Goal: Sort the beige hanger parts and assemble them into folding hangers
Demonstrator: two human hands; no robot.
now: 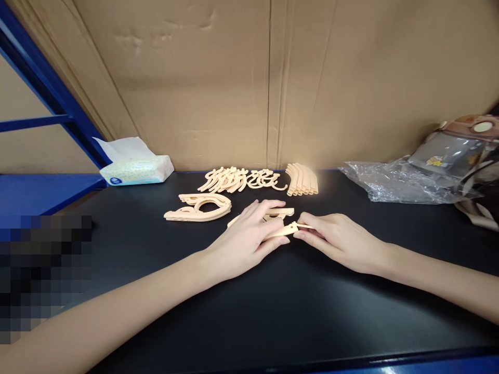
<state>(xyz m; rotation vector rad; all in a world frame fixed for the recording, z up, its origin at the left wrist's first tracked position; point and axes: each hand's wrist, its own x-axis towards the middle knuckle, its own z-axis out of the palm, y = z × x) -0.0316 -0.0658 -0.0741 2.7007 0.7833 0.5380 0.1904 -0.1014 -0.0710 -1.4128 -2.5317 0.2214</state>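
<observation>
My left hand (249, 231) is closed around a cream plastic folding hanger (286, 230), just above the black table. Its fingers cover much of that hanger, and one end with a small hole sticks out to the right. A further cream section (286, 212) shows behind the fingers. At the protruding end, my right hand (335, 236) pinches a thin cream plastic piece (305, 226) between thumb and forefinger. Its far end is hidden in the fingers, and I cannot tell whether it is joined to the hanger. Left of my hands lie folded cream hangers (210, 214), stacked together.
Along the back of the black table (249, 322) lie curved cream arms (222, 179), hooks (265, 179) and a bundle of grooved arms (302, 179). A tissue pack (136, 169) stands back left. Clear plastic bags (401, 182) and a transparent bottle (444, 156) are at right.
</observation>
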